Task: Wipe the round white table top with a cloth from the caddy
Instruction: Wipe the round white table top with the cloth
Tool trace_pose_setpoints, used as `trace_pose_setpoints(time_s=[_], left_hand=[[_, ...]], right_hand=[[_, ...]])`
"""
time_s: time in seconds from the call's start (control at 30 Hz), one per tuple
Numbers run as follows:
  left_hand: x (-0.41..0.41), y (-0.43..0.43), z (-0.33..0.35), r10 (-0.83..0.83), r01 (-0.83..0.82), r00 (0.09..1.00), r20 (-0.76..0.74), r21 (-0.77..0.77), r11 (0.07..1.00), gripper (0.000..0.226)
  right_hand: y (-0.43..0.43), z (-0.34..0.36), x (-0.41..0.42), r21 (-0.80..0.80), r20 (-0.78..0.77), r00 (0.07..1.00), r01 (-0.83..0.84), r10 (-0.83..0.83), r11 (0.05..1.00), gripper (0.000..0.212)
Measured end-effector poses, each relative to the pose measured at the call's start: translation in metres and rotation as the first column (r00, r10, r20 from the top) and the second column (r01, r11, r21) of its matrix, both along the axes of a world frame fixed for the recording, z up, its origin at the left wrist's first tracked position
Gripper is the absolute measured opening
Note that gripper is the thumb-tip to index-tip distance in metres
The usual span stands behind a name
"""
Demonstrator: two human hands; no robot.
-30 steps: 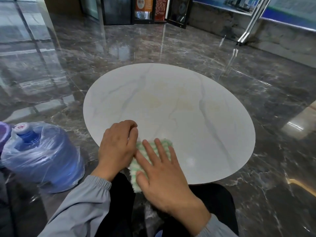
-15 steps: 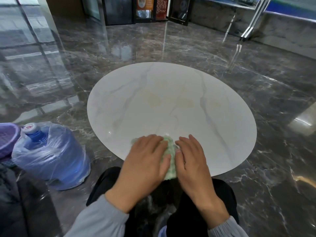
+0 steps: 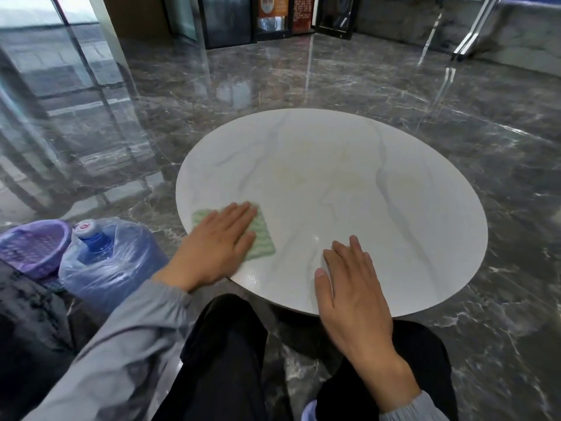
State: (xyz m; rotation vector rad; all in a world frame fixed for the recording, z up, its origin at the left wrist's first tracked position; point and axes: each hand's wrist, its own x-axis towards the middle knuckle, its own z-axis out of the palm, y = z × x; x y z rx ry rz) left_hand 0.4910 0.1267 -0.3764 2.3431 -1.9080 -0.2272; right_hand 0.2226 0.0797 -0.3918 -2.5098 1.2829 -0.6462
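Head view: where do we find the cloth (image 3: pixel 262 238)?
— Under our left hand (image 3: pixel 217 247), on the near left part of the table (image 3: pixel 379 183). It is green and white and lies flat. Its far and right edges show past our fingers.
— How does that hand lie?
— Spread flat, palm down, fingers straight and close together, pressing on the cloth. We grip nothing with it. The heel of the hand sits at the table's rim.
— And our right hand (image 3: pixel 353 302)?
— Also flat and spread, palm down on bare table, thumb held out to the left. It does not touch the cloth; bare white top lies between the two hands. Its wrist reaches back over the near rim.
— What do we see beyond the hands?
— The rest of the round top, white with grey veins and a few faint yellowish marks towards the middle.
— And to the left of our left hand?
— On the dark marble floor (image 3: pixel 303 74), a blue jug (image 3: pixel 100 256) wrapped in clear plastic, white cap up. Just left of the jug is a purple basket (image 3: pixel 33 247); we cannot tell what it holds.
— Below the hands?
— Our grey sleeves (image 3: pixel 127 344) and black trousers (image 3: pixel 224 360).
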Motion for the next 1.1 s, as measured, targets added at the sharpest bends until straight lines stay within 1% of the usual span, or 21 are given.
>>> trace_pose_setpoints(time_s=[0.07, 0.13, 0.2, 0.27, 0.3, 0.37, 0.43, 0.53, 0.6, 0.63, 0.7, 0.77, 0.8, 0.9, 0.97, 1.03, 1.1], left_hand=[[0.003, -0.002, 0.004, 0.000, 0.000, 1.000, 0.017, 0.032, 0.999, 0.086], [-0.017, 0.007, 0.001, -0.057, 0.057, 0.997, 0.059, 0.000, 0.998, 0.080], [-0.054, 0.024, -0.006, -0.176, 0.183, 0.981, 0.087, -0.083, 0.980, 0.069], [-0.090, 0.039, -0.013, -0.309, 0.323, 0.945, 0.108, -0.143, 0.936, 0.061], [-0.101, 0.043, -0.014, -0.344, 0.357, 0.933, 0.109, -0.155, 0.921, 0.060], [-0.099, 0.040, -0.010, -0.356, 0.362, 0.932, 0.066, -0.149, 0.920, 0.058], [-0.071, 0.028, -0.006, -0.307, 0.308, 0.951, 0.024, -0.111, 0.945, 0.059], [0.004, 0.001, 0.000, -0.112, 0.112, 0.994, -0.010, -0.014, 0.994, 0.067], [0.053, -0.016, 0.008, 0.001, 0.000, 0.999, -0.032, 0.045, 0.999, 0.068], [0.071, -0.024, 0.012, 0.036, -0.034, 0.999, -0.031, 0.073, 0.997, 0.066], [0.084, -0.034, 0.017, 0.056, -0.056, 0.998, 0.007, 0.110, 0.992, 0.064], [0.069, -0.035, 0.017, 0.026, -0.029, 0.999, 0.029, 0.124, 0.992, 0.069], [0.054, -0.031, 0.015, -0.019, 0.015, 0.999, 0.029, 0.120, 0.993, 0.070], [-0.011, -0.001, 0.008, -0.252, 0.250, 0.967, 0.039, 0.054, 0.967, 0.075], [-0.043, 0.019, 0.005, -0.365, 0.365, 0.930, 0.047, 0.010, 0.931, 0.067], [-0.041, 0.019, 0.007, -0.383, 0.383, 0.924, 0.015, -0.002, 0.924, 0.059], [-0.012, 0.003, 0.009, -0.299, 0.299, 0.954, 0.001, 0.001, 0.954, 0.058]], right_hand=[[0.002, -0.001, 0.001, -0.006, -0.033, 0.999, -0.003, 0.003, 1.000, 0.055], [0.002, 0.001, 0.001, 0.013, -0.047, 0.999, -0.003, 0.004, 1.000, 0.058], [0.002, 0.004, 0.003, 0.055, -0.051, 0.999, 0.000, 0.002, 0.998, 0.060], [0.002, 0.005, 0.003, 0.098, -0.034, 0.999, 0.000, 0.003, 0.995, 0.061], [0.002, 0.006, 0.003, 0.116, -0.026, 1.000, -0.002, 0.005, 0.993, 0.061], [0.002, 0.007, 0.002, 0.128, -0.037, 0.999, 0.001, 0.004, 0.992, 0.065], [0.003, 0.009, 0.002, 0.110, -0.091, 0.996, 0.008, 0.002, 0.994, 0.073], [0.005, 0.011, 0.003, 0.104, -0.149, 0.989, 0.034, -0.018, 0.994, 0.080], [0.006, 0.012, 0.006, 0.085, -0.167, 0.985, 0.044, -0.029, 0.995, 0.081], [0.006, 0.011, 0.007, 0.071, -0.172, 0.985, 0.042, -0.030, 0.997, 0.081], [0.006, 0.011, 0.007, 0.057, -0.179, 0.983, 0.040, -0.029, 0.998, 0.080], [0.007, 0.011, 0.007, 0.054, -0.183, 0.983, 0.041, -0.030, 0.998, 0.078], [0.006, 0.011, 0.007, 0.052, -0.185, 0.982, 0.040, -0.030, 0.998, 0.078], [0.007, 0.013, 0.007, 0.061, -0.202, 0.979, 0.037, -0.024, 0.997, 0.078], [0.007, 0.014, 0.007, 0.080, -0.216, 0.976, 0.036, -0.018, 0.996, 0.080], [0.008, 0.016, 0.008, 0.080, -0.224, 0.974, 0.035, -0.016, 0.996, 0.083], [0.007, 0.016, 0.008, 0.067, -0.218, 0.976, 0.036, -0.020, 0.997, 0.083]])
